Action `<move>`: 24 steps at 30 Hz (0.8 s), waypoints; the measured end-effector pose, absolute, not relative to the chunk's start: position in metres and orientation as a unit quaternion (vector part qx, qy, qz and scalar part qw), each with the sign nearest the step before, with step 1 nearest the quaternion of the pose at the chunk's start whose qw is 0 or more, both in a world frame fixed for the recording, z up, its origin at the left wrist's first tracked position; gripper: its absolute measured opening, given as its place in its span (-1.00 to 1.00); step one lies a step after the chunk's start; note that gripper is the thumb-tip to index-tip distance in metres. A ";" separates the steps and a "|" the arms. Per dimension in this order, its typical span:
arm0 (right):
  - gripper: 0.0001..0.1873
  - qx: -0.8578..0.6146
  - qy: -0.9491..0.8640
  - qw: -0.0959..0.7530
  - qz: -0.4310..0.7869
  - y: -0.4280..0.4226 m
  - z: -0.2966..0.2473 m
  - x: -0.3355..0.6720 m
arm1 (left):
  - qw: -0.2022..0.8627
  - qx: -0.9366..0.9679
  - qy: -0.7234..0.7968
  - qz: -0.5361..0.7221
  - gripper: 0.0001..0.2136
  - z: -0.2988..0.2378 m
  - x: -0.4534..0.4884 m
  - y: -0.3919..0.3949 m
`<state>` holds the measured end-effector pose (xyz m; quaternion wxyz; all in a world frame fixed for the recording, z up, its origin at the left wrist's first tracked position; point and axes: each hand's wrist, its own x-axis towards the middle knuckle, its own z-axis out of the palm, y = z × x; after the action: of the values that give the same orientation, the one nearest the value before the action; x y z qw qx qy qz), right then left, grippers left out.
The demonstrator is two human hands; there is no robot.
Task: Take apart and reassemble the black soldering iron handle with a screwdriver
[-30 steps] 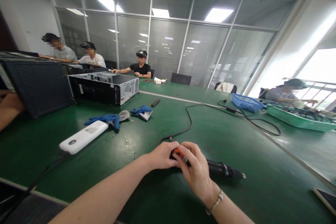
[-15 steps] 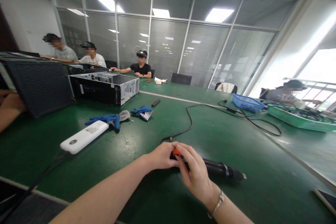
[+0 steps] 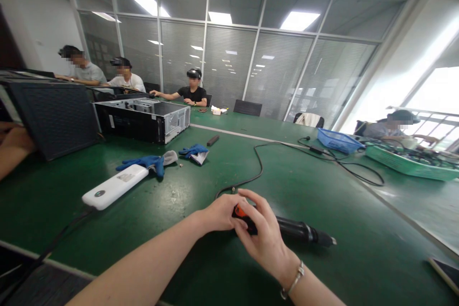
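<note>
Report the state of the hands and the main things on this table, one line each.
Black tool: held, metal tip pointing right; cannot tell if running
Left hand: curled around the tool's rear end
Right hand: fingers bent over the tool, beside its orange part
White device: lying flat, dark cord at its near end
Blue-and-grey gloves: off, crumpled
Computer case: lying down, open on top
Green basket: filled with cables

Bare forearms; a slim, silvery bracelet (right wrist).
</note>
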<state>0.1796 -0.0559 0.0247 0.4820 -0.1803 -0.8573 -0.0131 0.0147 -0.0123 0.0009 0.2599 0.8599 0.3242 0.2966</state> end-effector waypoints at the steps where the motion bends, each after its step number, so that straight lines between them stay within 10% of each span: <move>1: -0.39 -0.194 -0.849 0.490 -0.022 -0.055 0.024 0.180 | 0.260 0.859 0.330 0.293 -0.75 0.001 0.014 -0.012; 24: -0.29 -0.147 -0.839 0.524 0.029 -0.054 0.023 0.181 | 0.258 0.859 0.320 0.306 -0.85 0.001 0.014 -0.014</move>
<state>0.1807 -0.0538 0.0229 0.5236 -0.1471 -0.8387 0.0287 0.0140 -0.0144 0.0009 0.2577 0.8590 0.3198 0.3055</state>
